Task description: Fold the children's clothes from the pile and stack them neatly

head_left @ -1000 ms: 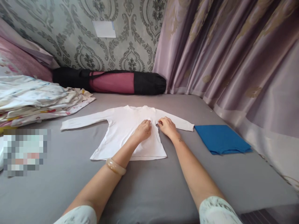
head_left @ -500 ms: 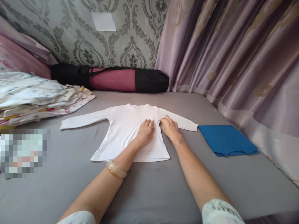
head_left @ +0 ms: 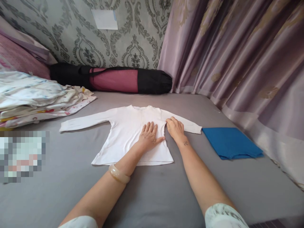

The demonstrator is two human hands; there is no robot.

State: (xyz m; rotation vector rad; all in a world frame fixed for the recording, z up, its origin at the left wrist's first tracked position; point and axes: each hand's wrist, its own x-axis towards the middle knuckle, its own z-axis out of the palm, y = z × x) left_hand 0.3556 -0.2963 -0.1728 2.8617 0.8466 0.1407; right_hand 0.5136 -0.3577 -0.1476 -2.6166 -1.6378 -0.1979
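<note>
A white long-sleeved shirt (head_left: 123,136) lies spread on the grey bed sheet (head_left: 71,186), its sleeves stretched out to both sides and its neckline at the far end. Flat on the shirt's front, right of its middle, rests my left hand (head_left: 149,136) with fingers spread and thumb out to the right. My right hand (head_left: 175,127) is closed at the right underarm, where sleeve and side seam meet, pinching the shirt's edge between its fingertips. A bangle (head_left: 118,174) circles my left wrist.
A folded blue cloth (head_left: 232,143) lies just beyond the right cuff. Several patterned fabrics (head_left: 35,98) are piled at the left. A long black and pink bag (head_left: 114,80) lies along the wall, and purple curtains (head_left: 213,57) hang at the right.
My left hand's fingers and thumb have spread wider on the shirt. My right hand has shifted slightly right, drawing the underarm edge a little outward.
</note>
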